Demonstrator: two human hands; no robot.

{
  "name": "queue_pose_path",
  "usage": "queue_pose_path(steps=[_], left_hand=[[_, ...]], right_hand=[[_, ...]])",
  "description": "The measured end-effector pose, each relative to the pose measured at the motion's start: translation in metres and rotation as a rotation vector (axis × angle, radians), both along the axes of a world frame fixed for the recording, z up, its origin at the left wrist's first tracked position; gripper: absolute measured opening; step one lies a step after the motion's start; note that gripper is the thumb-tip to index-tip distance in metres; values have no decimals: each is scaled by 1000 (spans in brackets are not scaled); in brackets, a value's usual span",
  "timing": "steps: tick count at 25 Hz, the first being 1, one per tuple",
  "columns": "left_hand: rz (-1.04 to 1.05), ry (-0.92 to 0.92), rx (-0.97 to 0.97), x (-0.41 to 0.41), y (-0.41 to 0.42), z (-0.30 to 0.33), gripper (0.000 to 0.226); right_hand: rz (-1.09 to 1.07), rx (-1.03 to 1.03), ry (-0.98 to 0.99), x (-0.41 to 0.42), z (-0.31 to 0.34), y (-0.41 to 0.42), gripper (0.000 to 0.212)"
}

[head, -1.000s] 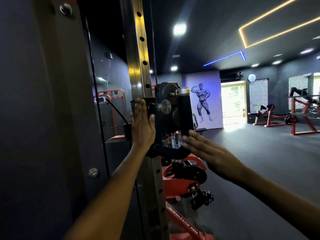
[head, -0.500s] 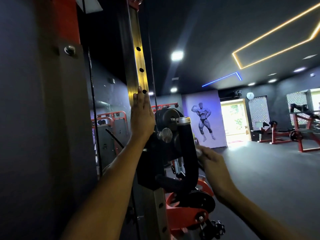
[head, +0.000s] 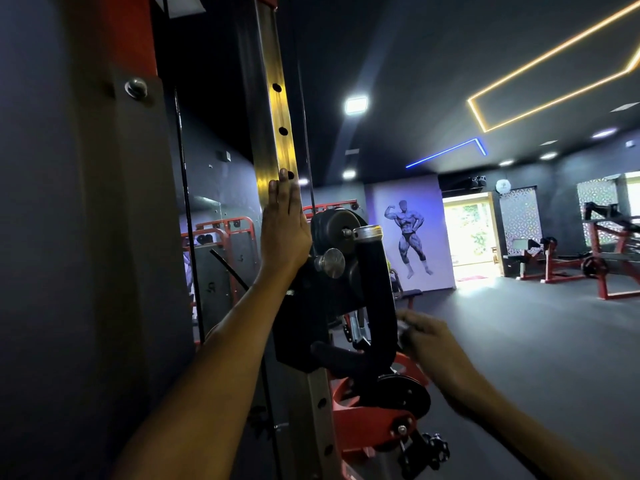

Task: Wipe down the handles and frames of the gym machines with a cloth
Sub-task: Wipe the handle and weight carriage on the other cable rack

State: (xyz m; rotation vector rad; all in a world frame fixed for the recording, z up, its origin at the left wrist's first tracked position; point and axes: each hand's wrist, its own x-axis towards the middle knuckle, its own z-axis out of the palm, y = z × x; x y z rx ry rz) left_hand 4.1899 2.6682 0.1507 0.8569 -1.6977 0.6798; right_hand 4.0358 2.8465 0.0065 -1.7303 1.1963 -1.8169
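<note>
Honestly the main risk: no cloth shows in either hand, so the pass may leave the metal unwiped, or just smear it with bare skin. Left hand (head: 285,230) lies flat, fingers straight and together, palm pressed on the perforated steel upright (head: 277,112); it holds nothing. Fingertips reach level with one adjustment hole, more holes run above them. If the palm slides down it could catch on the black pulley carriage (head: 322,306) just below and right of the heel of the hand, or bump the silver pop-pin knob (head: 330,263) and let the carriage drop. Right hand (head: 427,336) is blurred, fingers curled near the lower end of the black padded handle (head: 375,282); cannot tell if it grips that or something small. Thin cable (head: 304,116) runs just right of the left fingertips, a snag point. Upright looks brushed, glossy, yellow glare from ceiling lights, any smudges hidden by reflection; handle looks matte, with a silver cap on top
</note>
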Motion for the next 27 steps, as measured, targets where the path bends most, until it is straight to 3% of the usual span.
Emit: queue_pose_path(steps=[2, 4, 6, 10, 12, 15, 16, 18, 20, 25, 27], left_hand=[[-70, 25, 10, 0, -1, -3, 59], [-139, 36, 10, 2, -3, -7, 57], [-196, 36, 5, 4, -4, -12, 57], [-271, 68, 12, 5, -9, -19, 57], [-291, 76, 14, 5, -11, -20, 57], [-308, 92, 14, 4, -12, -24, 56], [-312, 101, 16, 4, -13, -25, 56], [-320, 120, 18, 4, -11, -28, 55], [-343, 124, 19, 4, -9, -32, 55], [-424, 165, 67, 6, -7, -48, 53], [-435, 179, 80, 6, -7, -51, 53]], right_hand=[[-46, -33, 36, -13, 36, -9, 42], [76, -141, -74, -10, 64, -12, 47], [158, -206, -157, 0, 50, -11, 42], [-36, -97, -75, 14, -51, -4, 42], [-135, -69, -56, 7, -67, -6, 41], [-400, -399, -115, -3, -18, -4, 39], [-418, -528, -73, 0, 2, -3, 42], [-440, -673, 228, 12, 17, -6, 51], [-427, -684, 529, 17, -5, -17, 58], [-564, -718, 894, 5, -99, -28, 84], [-575, -760, 1069, 14, -95, -20, 78]])
